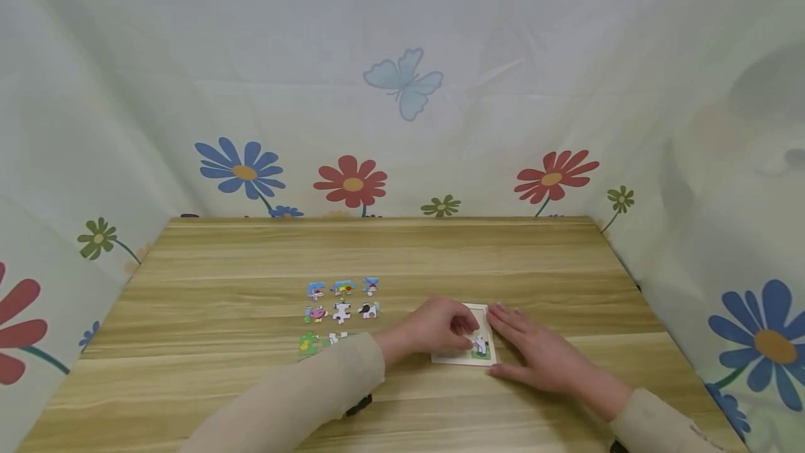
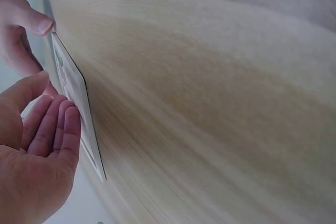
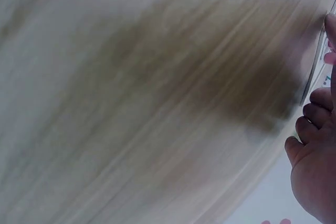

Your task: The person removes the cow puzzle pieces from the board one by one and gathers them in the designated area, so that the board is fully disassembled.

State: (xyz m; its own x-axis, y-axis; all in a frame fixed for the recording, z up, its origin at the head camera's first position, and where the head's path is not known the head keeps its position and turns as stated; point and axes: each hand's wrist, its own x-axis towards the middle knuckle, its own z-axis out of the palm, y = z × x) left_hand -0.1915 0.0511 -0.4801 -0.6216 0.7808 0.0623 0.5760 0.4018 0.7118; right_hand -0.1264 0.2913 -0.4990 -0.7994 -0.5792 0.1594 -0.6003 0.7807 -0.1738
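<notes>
A small white puzzle tray [image 1: 462,361] lies on the table, with a puzzle piece [image 1: 481,348] showing green and white in its lower right corner. Over the tray hovers my left hand [image 1: 442,326], its fingers loosely bent. In the left wrist view a gap shows between the thumb [image 2: 32,88] and the fingertips, with nothing held there. My right hand [image 1: 546,354] rests along the tray's right side, the thumb by the lower corner and the fingers by the upper one. Part of the tray is hidden beneath the left hand.
Left of the tray, several loose puzzle pieces [image 1: 342,312] lie in rows, the nearest row partly covered by the left sleeve [image 1: 314,383]. The wooden table [image 1: 377,247] ends at a flowered cloth [image 1: 402,145] at the back and sides.
</notes>
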